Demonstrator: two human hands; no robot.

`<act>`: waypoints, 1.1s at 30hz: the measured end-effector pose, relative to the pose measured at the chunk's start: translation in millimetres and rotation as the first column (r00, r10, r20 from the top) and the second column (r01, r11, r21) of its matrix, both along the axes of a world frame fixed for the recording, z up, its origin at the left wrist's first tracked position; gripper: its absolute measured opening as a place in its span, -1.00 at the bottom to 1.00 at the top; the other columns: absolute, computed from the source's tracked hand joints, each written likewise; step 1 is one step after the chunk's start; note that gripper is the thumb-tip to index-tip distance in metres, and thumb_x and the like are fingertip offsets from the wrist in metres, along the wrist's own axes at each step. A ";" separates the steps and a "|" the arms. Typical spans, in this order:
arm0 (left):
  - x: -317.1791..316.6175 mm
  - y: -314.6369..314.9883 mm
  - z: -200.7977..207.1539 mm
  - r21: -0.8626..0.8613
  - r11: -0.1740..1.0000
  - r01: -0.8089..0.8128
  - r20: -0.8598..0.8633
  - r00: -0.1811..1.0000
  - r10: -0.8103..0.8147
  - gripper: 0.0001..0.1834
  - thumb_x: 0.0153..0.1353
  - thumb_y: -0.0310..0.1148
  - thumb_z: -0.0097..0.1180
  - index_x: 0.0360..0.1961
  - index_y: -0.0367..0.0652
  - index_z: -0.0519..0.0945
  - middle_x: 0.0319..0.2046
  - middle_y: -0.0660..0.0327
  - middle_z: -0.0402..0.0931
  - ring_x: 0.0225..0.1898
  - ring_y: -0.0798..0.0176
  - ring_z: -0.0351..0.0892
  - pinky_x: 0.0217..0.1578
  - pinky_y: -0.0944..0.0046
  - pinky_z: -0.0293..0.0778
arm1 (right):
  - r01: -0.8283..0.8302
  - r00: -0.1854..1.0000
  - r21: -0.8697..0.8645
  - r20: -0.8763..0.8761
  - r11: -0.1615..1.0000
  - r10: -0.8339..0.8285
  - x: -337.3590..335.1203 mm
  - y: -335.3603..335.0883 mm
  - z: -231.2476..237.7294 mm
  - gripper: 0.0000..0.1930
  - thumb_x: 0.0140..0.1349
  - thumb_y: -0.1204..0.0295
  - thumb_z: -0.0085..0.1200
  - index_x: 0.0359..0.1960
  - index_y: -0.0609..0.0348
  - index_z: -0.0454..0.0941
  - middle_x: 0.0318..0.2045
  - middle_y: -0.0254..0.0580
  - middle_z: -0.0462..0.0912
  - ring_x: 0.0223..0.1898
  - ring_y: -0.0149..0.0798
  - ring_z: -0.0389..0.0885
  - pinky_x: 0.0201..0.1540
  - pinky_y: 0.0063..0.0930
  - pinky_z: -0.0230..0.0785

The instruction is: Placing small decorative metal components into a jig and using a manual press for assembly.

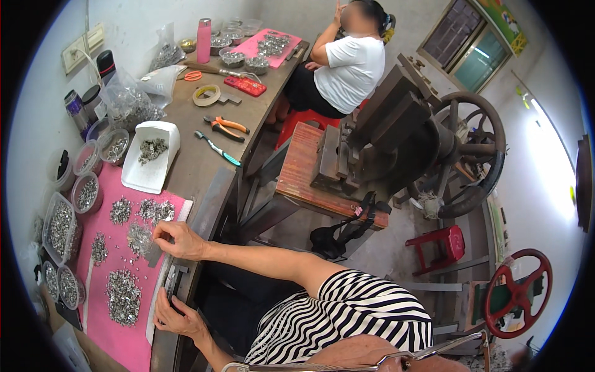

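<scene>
My right hand [178, 240] is over the pink mat [118, 338], thumb and fingertips pinched together; what is between them is too small to make out. A flat grey strip [155, 255] lies just under those fingers. Against them is a crumpled clear plastic piece [139, 238] with small silvery metal parts. Lower down, my left hand [178, 317] rests at the mat's near edge, fingers loosely bent and thumb apart, apparently holding nothing. Between my hands a narrow metal tool [176, 282] lies along the table edge. Several heaps of silvery parts [124, 297] are spread on the mat.
Tubs of metal parts [62, 226] line the wall side, beside a white scoop tray [150, 158]. Pliers [226, 128], a teal-handled tool [217, 147] and tape [206, 95] lie farther along. A heavy press [384, 136] stands right; another person [353, 65] sits beyond.
</scene>
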State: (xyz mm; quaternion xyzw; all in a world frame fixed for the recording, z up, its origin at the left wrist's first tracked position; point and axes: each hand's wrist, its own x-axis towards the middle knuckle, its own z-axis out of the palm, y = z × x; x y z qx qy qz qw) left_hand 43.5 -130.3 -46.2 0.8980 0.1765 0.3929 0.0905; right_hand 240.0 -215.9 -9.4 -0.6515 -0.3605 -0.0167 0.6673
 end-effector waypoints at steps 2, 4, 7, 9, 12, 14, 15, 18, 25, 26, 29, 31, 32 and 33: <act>-0.3 0.8 -1.0 -0.001 1.000 0.008 0.001 1.000 -0.008 -0.68 0.43 -0.39 0.05 0.16 -0.18 0.58 0.07 0.24 0.64 0.10 0.19 0.57 0.21 0.07 0.11 | 0.004 1.000 0.001 0.012 1.000 -0.004 0.1 -0.7 1.2 -0.92 0.24 0.56 0.16 -0.31 0.31 0.52 -0.48 -0.18 0.62 -0.44 -0.34 0.62 -0.34 -0.41 0.46; -1.5 0.8 0.4 -0.002 1.000 0.007 -0.007 1.000 -0.007 -0.68 0.43 -0.39 0.05 0.16 -0.17 0.57 0.07 0.24 0.64 0.10 0.19 0.57 0.22 0.07 0.11 | -0.006 1.000 0.007 -0.007 1.000 0.006 -0.5 -0.4 2.0 -0.91 0.24 0.55 0.17 -0.30 0.31 0.52 -0.48 -0.17 0.62 -0.45 -0.34 0.62 -0.34 -0.42 0.46; -7.8 2.2 1.1 -0.005 1.000 -0.018 -0.037 0.999 0.018 -0.67 0.43 -0.37 0.05 0.17 -0.17 0.57 0.08 0.24 0.64 0.11 0.19 0.57 0.22 0.07 0.11 | -0.021 1.000 0.024 -0.014 1.000 0.021 -7.4 4.7 3.8 -0.91 0.23 0.56 0.13 -0.33 0.31 0.48 -0.50 -0.16 0.58 -0.47 -0.32 0.57 -0.37 -0.39 0.43; -14.3 5.7 1.1 0.007 0.999 -0.038 -0.064 0.997 0.039 -0.67 0.42 -0.35 0.06 0.16 -0.14 0.56 0.09 0.24 0.64 0.13 0.17 0.57 0.25 0.06 0.11 | -0.008 1.000 -0.021 -0.018 1.000 0.008 -10.3 7.7 -1.5 -0.91 0.26 0.47 0.12 -0.32 0.24 0.52 -0.51 -0.14 0.57 -0.47 -0.28 0.57 -0.34 -0.35 0.44; -7.7 -4.3 15.6 -0.023 1.000 -0.011 -0.031 0.999 0.010 -0.62 0.30 -0.40 0.17 0.15 -0.06 0.56 0.10 0.26 0.63 0.12 0.21 0.57 0.27 0.05 0.10 | -0.005 0.999 -0.136 -0.046 0.991 -0.001 -8.7 1.0 6.3 -0.89 0.29 0.42 0.12 -0.30 0.20 0.58 -0.50 -0.09 0.61 -0.44 -0.25 0.62 -0.32 -0.34 0.45; 0.5 -8.4 14.7 -0.017 1.000 -0.016 0.017 1.000 0.016 -0.55 0.22 -0.44 0.22 0.16 -0.03 0.56 0.09 0.29 0.63 0.12 0.21 0.55 0.27 0.05 0.09 | 0.012 0.995 -0.142 -0.096 0.990 -0.026 -5.8 -5.6 7.2 -0.89 0.35 0.41 0.18 -0.28 0.19 0.61 -0.47 -0.35 0.59 -0.40 -0.51 0.51 -0.30 -0.51 0.42; 5.2 -11.9 24.1 -0.043 0.999 -0.001 0.001 1.000 0.001 -0.53 0.19 -0.45 0.23 0.16 -0.01 0.55 0.09 0.31 0.62 0.12 0.24 0.55 0.26 0.05 0.10 | -0.020 0.989 -0.143 -0.150 0.990 -0.002 -0.4 -13.1 10.1 -0.94 0.37 0.47 0.16 -0.26 0.19 0.61 -0.42 -0.39 0.62 -0.36 -0.53 0.54 -0.27 -0.55 0.43; 2.9 -12.6 20.5 -0.093 0.996 0.000 0.023 1.000 0.002 -0.51 0.18 -0.45 0.24 0.17 0.00 0.55 0.08 0.35 0.61 0.09 0.27 0.55 0.22 0.04 0.11 | -0.211 0.943 -0.133 -0.290 0.968 0.165 -5.5 -27.5 7.6 -0.94 0.40 0.55 0.13 -0.16 0.24 0.61 -0.29 -0.38 0.66 -0.25 -0.51 0.57 -0.13 -0.61 0.43; -5.1 -14.1 23.7 -0.113 0.994 -0.013 0.090 0.996 0.023 -0.53 0.18 -0.50 0.23 0.15 -0.05 0.57 0.02 0.34 0.64 0.03 0.26 0.57 0.18 0.07 0.14 | -0.395 0.918 -0.198 -0.112 0.897 0.380 -34.7 -29.9 18.4 -0.94 0.28 0.65 0.18 -0.24 0.32 0.61 -0.15 -0.22 0.65 -0.08 -0.40 0.56 0.02 -0.52 0.38; -4.4 -13.8 23.6 -0.114 0.993 -0.019 0.088 0.996 0.029 -0.53 0.18 -0.50 0.23 0.15 -0.05 0.57 0.02 0.34 0.64 0.03 0.26 0.57 0.18 0.07 0.14 | -0.399 0.917 -0.203 -0.110 0.894 0.384 -34.2 -29.6 17.2 -0.93 0.27 0.64 0.19 -0.23 0.32 0.61 -0.13 -0.22 0.65 -0.09 -0.40 0.56 0.01 -0.53 0.38; -3.0 -12.8 23.5 -0.106 0.994 -0.015 0.090 0.996 0.025 -0.54 0.18 -0.49 0.24 0.15 -0.06 0.57 0.02 0.34 0.64 0.03 0.26 0.58 0.17 0.07 0.14 | -0.373 0.927 -0.257 -0.055 0.892 0.371 -36.4 -29.9 18.2 -0.93 0.26 0.63 0.21 -0.24 0.31 0.61 -0.15 -0.21 0.65 -0.11 -0.38 0.59 -0.02 -0.52 0.40; -2.2 -12.5 23.9 -0.110 0.994 -0.001 0.098 0.995 0.012 -0.54 0.19 -0.49 0.24 0.15 -0.06 0.57 0.01 0.34 0.64 0.03 0.26 0.58 0.16 0.06 0.15 | -0.349 0.934 -0.272 -0.016 0.897 0.358 -38.8 -29.3 19.0 -0.93 0.26 0.62 0.21 -0.24 0.30 0.61 -0.16 -0.20 0.66 -0.12 -0.36 0.60 -0.03 -0.50 0.42; -2.0 -12.4 24.0 -0.109 0.994 -0.004 0.098 0.995 0.015 -0.54 0.19 -0.49 0.24 0.15 -0.06 0.57 0.01 0.34 0.64 0.03 0.26 0.58 0.16 0.06 0.15 | -0.320 0.940 -0.285 0.023 0.904 0.340 -40.1 -29.0 19.2 -0.92 0.25 0.62 0.22 -0.24 0.30 0.62 -0.18 -0.20 0.66 -0.14 -0.34 0.62 -0.04 -0.48 0.43; -1.9 -12.3 24.2 -0.105 0.994 -0.004 0.099 0.995 0.015 -0.54 0.19 -0.49 0.24 0.15 -0.06 0.57 0.01 0.33 0.64 0.02 0.26 0.58 0.16 0.06 0.15 | -0.323 0.939 -0.284 0.023 0.903 0.343 -41.1 -28.4 19.2 -0.92 0.25 0.62 0.22 -0.24 0.30 0.62 -0.18 -0.20 0.66 -0.14 -0.34 0.62 -0.04 -0.48 0.43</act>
